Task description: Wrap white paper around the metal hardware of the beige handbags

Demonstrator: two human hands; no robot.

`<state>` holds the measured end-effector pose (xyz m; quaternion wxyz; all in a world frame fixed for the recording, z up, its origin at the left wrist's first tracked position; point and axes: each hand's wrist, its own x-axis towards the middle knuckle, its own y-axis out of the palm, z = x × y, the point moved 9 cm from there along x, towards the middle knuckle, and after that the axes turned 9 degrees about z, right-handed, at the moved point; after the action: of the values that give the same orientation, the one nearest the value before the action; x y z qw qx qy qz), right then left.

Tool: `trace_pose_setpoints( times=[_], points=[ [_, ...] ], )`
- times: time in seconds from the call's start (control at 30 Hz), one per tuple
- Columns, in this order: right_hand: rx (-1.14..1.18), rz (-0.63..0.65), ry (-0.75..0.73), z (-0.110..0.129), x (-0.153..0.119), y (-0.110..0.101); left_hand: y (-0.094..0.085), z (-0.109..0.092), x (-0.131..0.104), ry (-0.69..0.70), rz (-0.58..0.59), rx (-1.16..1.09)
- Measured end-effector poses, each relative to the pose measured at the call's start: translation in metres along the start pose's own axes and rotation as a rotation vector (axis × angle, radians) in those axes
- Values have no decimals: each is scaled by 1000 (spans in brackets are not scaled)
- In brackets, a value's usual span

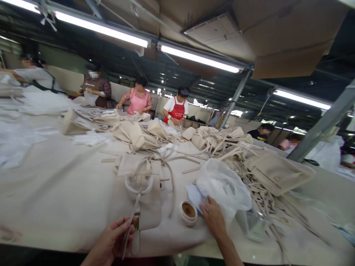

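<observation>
"While L hand (118, 236) pinches the strap (137, 203) over the bag (152, 211) on the table (74, 195), I'd hold it flat & taut."
"Agreed. R hand (213, 217), fingers loosely spread, touches that pale-blue sheet (194, 195) nr the jar (188, 220); prob. best clear of its rim."

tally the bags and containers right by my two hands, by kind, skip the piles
Beige handbag lying flat: 1
Translucent plastic bag: 1
Round open tub: 1
Clear plastic box: 1
Total: 4
</observation>
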<state>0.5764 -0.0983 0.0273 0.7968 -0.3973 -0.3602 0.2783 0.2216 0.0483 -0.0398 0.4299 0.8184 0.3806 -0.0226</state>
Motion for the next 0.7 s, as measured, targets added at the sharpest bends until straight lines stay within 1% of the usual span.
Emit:
trace_pose_setpoints(
  times=[0.13,0.2,0.27,0.33,0.43,0.6,0.7],
  points=[
    [-198,107,5,-7,5,15,-5,1,-2,18,-33,-38],
    [-226,134,14,-8,4,21,-5,0,-3,21,-34,-41],
    [-216,133,23,-8,4,23,-4,0,-4,22,-25,-36],
    [-170,105,39,-10,4,23,-5,0,-4,21,-27,-31],
    [-9,59,68,-14,4,22,-5,-1,-5,25,-30,-14],
    [169,39,74,-15,4,17,1,-3,-7,26,-33,-24],
    [297,13,115,-26,8,12,5,-5,-9,20,-29,-48]
  ],
)
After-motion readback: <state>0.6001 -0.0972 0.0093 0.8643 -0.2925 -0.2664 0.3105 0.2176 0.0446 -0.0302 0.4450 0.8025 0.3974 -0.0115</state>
